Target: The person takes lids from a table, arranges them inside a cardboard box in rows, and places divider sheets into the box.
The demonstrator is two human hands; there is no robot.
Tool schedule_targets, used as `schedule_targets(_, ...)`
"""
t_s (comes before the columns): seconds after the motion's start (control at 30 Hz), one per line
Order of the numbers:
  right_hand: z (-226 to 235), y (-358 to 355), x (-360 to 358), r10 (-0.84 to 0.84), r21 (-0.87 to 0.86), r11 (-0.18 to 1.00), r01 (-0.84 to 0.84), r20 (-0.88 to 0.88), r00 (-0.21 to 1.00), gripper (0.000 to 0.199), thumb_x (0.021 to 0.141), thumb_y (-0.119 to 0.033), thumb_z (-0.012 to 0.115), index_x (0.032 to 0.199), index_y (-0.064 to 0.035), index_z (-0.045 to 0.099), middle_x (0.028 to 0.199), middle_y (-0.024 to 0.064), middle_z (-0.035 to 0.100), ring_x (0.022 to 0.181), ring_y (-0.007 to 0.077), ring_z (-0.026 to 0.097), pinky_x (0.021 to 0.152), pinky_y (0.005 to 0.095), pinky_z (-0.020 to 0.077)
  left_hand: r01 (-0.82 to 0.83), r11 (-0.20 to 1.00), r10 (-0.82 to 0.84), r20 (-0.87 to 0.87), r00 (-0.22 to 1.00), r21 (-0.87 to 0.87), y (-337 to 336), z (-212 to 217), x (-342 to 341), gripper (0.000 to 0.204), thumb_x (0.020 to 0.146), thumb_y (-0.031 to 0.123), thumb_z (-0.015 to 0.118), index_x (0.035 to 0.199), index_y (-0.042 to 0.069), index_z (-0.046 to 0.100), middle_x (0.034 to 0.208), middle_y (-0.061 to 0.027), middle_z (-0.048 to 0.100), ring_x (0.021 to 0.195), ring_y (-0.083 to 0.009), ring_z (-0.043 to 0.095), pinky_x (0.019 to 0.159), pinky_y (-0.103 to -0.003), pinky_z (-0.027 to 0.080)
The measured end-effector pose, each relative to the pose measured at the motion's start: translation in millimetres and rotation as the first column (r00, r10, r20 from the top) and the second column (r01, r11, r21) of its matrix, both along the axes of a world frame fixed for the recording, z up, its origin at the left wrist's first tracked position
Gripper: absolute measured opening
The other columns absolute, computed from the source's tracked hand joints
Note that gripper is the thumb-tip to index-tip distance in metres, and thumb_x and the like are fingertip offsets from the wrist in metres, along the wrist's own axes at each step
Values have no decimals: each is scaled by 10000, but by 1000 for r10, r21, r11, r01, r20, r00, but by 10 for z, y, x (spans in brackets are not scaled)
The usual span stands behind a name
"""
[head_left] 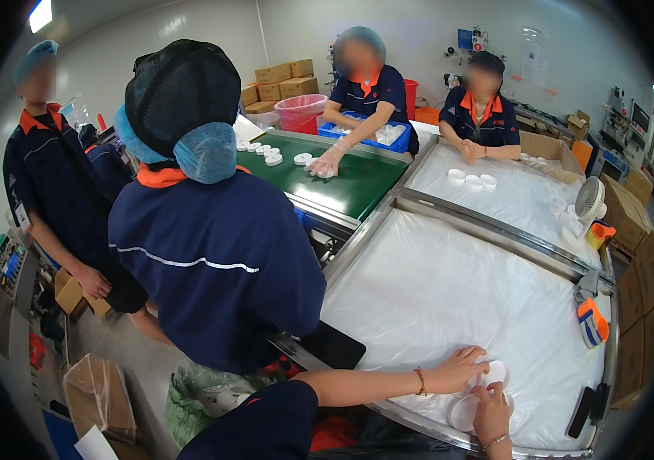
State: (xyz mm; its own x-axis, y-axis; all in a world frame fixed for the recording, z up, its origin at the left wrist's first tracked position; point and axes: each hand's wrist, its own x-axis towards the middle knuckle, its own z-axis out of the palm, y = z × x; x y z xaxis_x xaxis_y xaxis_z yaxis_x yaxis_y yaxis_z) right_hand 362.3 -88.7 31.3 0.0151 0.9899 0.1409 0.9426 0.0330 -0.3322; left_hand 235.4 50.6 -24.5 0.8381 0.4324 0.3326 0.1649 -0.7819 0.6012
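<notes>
My left hand (459, 368) lies flat on the white plastic sheet of the metal-framed table (419, 291), fingertips touching a round white cap (495, 372). Just below it, my right hand (490, 410) pinches the rim of another round white cap (464, 414). A third cap seems to lie under my fingers, partly hidden. Both wrists wear thin bracelets.
A person in a dark uniform and black cap (212, 222) stands close at my left, against the table. Two seated people handle white caps at the green conveyor (357, 188) and far tray (495, 199). A small fan (589, 201), tape dispenser (592, 322) and cardboard boxes (641, 253) line the right.
</notes>
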Motion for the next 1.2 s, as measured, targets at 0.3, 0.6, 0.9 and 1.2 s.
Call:
schedule_targets(0.3, -12, 1, 2, -8, 8, 1000, 8, 8, 1000, 345, 694, 90, 586, 951, -135, 635, 1005, 136, 506, 855, 352, 599, 735, 441, 491, 4, 1000, -4, -21, 1000, -11, -1, 15, 3, 397, 729, -45, 597, 1101, 86, 552, 1353, -190, 400, 1316, -356, 323, 1073, -460, 302)
schedule_targets(0.6, -26, -1, -2, -6, 16, 1000, 6, 24, 1000, 348, 686, 96, 595, 945, -133, 636, 1004, 137, 506, 844, 348, 598, 733, 439, 489, 8, 1000, -8, -13, 1000, -7, 0, -5, 5, 415, 717, -67, 578, 1105, 77, 553, 1339, -194, 405, 1310, -359, 328, 1069, -459, 307)
schedule_targets(0.9, -6, 32, 5, 6, 18, 1000, -6, 19, 1000, 336, 697, 92, 579, 944, -129, 637, 997, 141, 511, 839, 345, 598, 725, 438, 489, 12, 1000, -12, -12, 1000, -19, 37, 11, 12, 427, 708, -85, 567, 1102, 82, 557, 1337, -186, 407, 1312, -359, 326, 1069, -451, 307)
schedule_targets(1.2, -13, 9, 5, 5, 5, 1000, -5, 38, 999, 353, 698, 74, 596, 970, -147, 637, 1012, 136, 521, 838, 336, 611, 721, 423, 501, 5, 1000, -5, -31, 1000, -3, 15, -29, 0, 438, 726, -97, 547, 1122, 89, 552, 1352, -190, 395, 1324, -361, 320, 1071, -459, 308)
